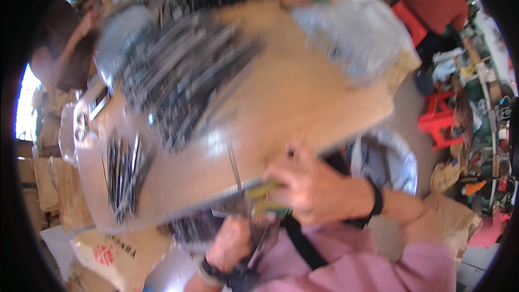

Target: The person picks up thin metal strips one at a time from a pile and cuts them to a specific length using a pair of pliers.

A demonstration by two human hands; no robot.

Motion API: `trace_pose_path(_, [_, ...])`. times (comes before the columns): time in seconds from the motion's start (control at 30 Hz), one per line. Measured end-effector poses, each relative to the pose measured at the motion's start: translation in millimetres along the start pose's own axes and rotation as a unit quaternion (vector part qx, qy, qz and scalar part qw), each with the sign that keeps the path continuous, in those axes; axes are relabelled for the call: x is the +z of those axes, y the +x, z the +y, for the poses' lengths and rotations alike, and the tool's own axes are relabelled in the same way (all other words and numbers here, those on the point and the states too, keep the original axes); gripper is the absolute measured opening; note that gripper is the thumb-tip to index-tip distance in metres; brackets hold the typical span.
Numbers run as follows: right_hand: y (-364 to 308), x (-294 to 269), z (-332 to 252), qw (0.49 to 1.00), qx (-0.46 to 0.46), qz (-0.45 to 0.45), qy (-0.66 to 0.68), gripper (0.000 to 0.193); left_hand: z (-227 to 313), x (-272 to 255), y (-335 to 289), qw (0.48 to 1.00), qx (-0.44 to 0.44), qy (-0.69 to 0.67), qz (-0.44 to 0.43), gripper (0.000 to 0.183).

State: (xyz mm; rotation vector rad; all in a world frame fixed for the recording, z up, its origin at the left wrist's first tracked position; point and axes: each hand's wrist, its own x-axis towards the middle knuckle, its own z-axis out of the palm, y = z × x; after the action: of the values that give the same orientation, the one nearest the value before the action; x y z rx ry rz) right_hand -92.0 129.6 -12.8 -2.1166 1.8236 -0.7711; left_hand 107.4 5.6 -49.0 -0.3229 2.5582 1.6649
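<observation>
My right hand (309,186) is closed round a hand tool with yellow-green handles (263,190), over the table's near edge. Blur hides whether the tool is pliers or snips. Below and left of it, my left hand (231,242) is curled into a fist close to the tool's head. From between the two hands a thin strip (234,166) sticks up past the table edge; its lower end is hidden. Several thin dark strips (123,178) lie in a bunch at the table's left. A big heap of dark grey strips (178,70) covers the far left.
On the wooden table (270,108) a clear plastic bag (351,30) lies at the far right. Scissors (80,127) rest at the left edge. A white bag (385,162) stands beside the table, and a red stool (440,119) further right. Other people sit at the far left and far right.
</observation>
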Motion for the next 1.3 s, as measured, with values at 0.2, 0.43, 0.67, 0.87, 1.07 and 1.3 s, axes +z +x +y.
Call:
trace_pose_path(0.2, [-1.1,13.5,-13.3,0.998,-0.046,0.027,-0.027,0.019,14.6,44.7,-13.1,0.675,-0.292,-0.665,0.126,0.011])
trace_pose_path(0.43, [12.1,10.3,-13.2,0.996,-0.066,0.033,-0.046,0.023,24.4,25.2,-7.4,0.69,-0.242,-0.676,0.091,0.01])
trace_pose_path(0.67, [10.5,-14.0,-37.6,0.98,0.002,0.194,0.048,0.017,50.9,-19.3,-25.8,0.734,-0.152,-0.61,0.258,0.012])
trace_pose_path(0.87, [-4.7,19.5,-45.6,0.981,0.03,0.095,0.167,0.032,53.9,-6.2,-36.4,0.833,-0.077,-0.417,0.356,0.015])
trace_pose_path(1.07, [-11.4,23.3,-39.2,0.981,0.029,0.069,0.18,0.045,50.4,-2.7,-36.5,0.854,-0.087,-0.369,0.356,0.009])
trace_pose_path(1.3, [-15.9,18.3,-32.6,0.983,0.004,0.035,0.182,0.037,42.6,5.5,-26.9,0.878,-0.071,-0.337,0.333,0.007])
